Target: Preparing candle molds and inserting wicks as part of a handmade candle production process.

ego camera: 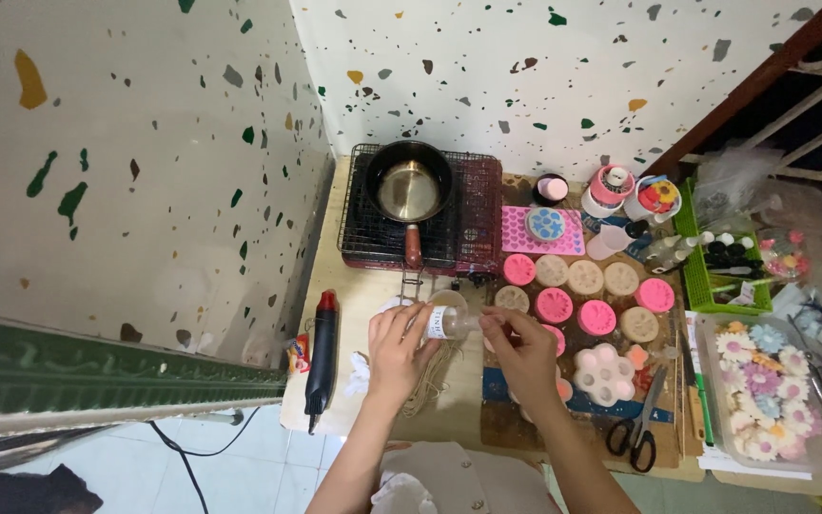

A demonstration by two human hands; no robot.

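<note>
My left hand [400,345] grips a small clear bottle [449,324] above the table [354,295] while my right hand [523,350] pinches its end; it looks light, slick, best held round the body.
</note>
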